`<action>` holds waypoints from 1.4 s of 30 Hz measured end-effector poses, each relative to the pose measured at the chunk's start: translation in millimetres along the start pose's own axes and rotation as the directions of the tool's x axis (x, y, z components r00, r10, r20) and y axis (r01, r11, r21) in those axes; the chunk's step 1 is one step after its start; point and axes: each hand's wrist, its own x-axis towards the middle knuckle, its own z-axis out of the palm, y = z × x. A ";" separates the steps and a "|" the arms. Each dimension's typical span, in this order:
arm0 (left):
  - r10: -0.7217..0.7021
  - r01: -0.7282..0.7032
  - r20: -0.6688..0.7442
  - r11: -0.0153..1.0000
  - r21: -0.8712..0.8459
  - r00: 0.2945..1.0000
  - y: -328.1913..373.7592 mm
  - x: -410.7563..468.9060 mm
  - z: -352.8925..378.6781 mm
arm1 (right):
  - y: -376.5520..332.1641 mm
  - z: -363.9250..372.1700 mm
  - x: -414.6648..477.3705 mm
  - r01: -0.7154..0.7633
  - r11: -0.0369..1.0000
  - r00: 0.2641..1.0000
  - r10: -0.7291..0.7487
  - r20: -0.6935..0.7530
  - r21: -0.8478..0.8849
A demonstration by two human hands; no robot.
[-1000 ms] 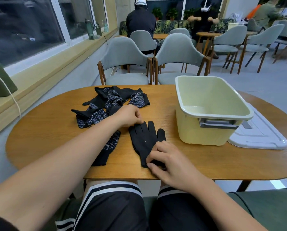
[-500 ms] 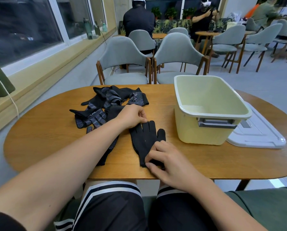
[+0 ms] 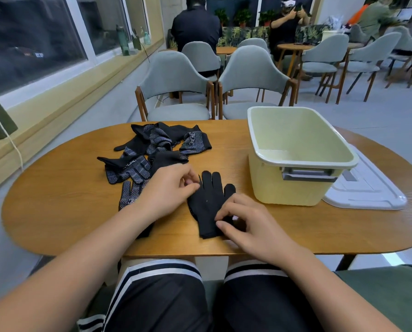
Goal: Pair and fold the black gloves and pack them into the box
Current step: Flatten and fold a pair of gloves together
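Oval wooden table (image 3: 63,212) in a café-like room, grey chairs (image 3: 176,87) pushed in at the far side, windows along the left wall

Flat on the near middle of the table: one black glove (image 3: 209,202), plain side up, fingers pointing away, cuff toward the near edge

Left hand (image 3: 169,190) resting at the glove's left edge near its little finger, thumb and forefinger pinched together at the fabric there, other fingers loosely curled; actual grip on the cloth hard to confirm

Right hand (image 3: 245,226) over the glove's cuff end, fingers bent down with tips pressing on or pinching the cuff, thumb tucked alongside; not clenched into a fist

Second glove (image 3: 128,192) with white grip dots partly under the left forearm, just beside the flat one

Heap of further black gloves (image 3: 157,147) tangled toward the far left of the table, dotted palms showing, apart from the flat glove

Pale yellow box (image 3: 296,185) to the right, open, grey handle facing the near side, nothing visible inside, close to the flat glove but not touching

White lid (image 3: 367,195) lying flat on the table right of the box, partly behind it
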 end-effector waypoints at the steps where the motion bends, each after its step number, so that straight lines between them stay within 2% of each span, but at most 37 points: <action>1: 0.028 -0.028 0.010 1.000 0.005 1.000 3.8 -10.8 -1.3 | 2.2 -2.1 -1.1 -0.005 1.000 1.000 0.005 0.008 -0.002; 6: 0.152 -0.142 0.099 0.985 -0.099 0.983 18.1 -56.0 1.4 | 7.9 -6.0 -4.7 0.004 1.000 0.999 -0.003 0.037 -0.028; 12: 0.204 -0.190 0.079 0.968 -0.162 0.976 23.0 -81.7 12.8 | 7.5 -6.1 -5.3 0.011 0.999 0.998 -0.008 0.062 -0.050; 17: 0.246 -0.238 0.088 0.967 -0.096 0.965 18.1 -87.6 20.4 | 5.7 -4.5 -5.2 0.011 0.998 0.997 -0.006 0.078 -0.069; 24: 0.356 -0.351 -0.027 0.931 0.101 0.934 22.8 -85.7 33.7 | 7.4 -1.3 -4.0 0.007 0.997 0.997 -0.001 0.079 -0.078; 26: 0.288 -0.286 -0.049 0.957 0.044 0.956 24.4 -85.7 33.7 | 9.1 0.3 -3.3 0.010 0.996 0.997 -0.004 0.074 -0.084; 28: 0.146 -0.149 -0.040 0.982 -0.112 0.989 23.6 -84.8 30.7 | 11.4 0.5 -2.2 -0.010 0.997 0.997 0.017 0.079 -0.080; 31: 0.039 -0.034 0.013 0.967 -0.253 0.999 20.6 -80.4 28.8 | 12.7 -1.3 0.3 -0.092 0.996 0.993 0.091 0.073 0.006; 35: 0.006 0.000 0.023 0.967 -0.254 1.000 18.0 -76.9 31.6 | 10.8 -2.2 2.6 -0.158 0.983 0.985 0.151 0.078 0.090; 42: -0.017 0.013 -0.021 0.983 -0.181 1.000 23.5 -77.5 34.2 | 10.6 3.4 7.2 -0.222 0.972 0.975 0.221 0.023 0.078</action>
